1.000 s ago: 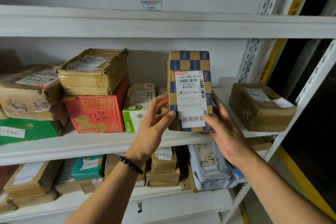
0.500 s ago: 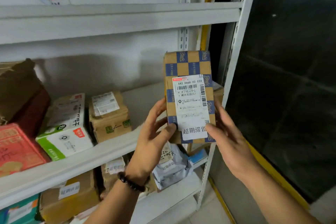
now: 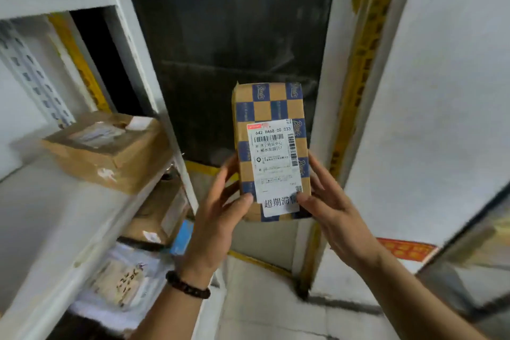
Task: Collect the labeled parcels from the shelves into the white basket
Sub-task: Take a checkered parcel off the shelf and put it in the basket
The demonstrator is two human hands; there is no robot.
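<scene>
Both hands are holding a blue-and-tan checkered parcel upright in mid-air, out in front of the dark panel and off to the right of the shelving, touching no surface. The left hand, which is wearing a dark bead bracelet at the wrist, is gripping the parcel's lower left edge, with its thumb pressing on the front and its fingers curling behind. The right hand is gripping the lower right edge in the same way, its thumb lying over the bottom corner of the white shipping label, which is facing the camera. On the left, a white shelf board is carrying a taped brown box near its outer end, just beside the white upright of the rack. Beneath that board, another brown box and a pale mailer bag with handwritten marks are sitting on a lower level, blurred. The dark panel is filling the middle of the view between the rack and a pale frame edged with a worn yellow strip. A white wall is rising on the right, with a red-orange patterned strip showing at its foot. Pale floor tiles are showing between the forearms.
</scene>
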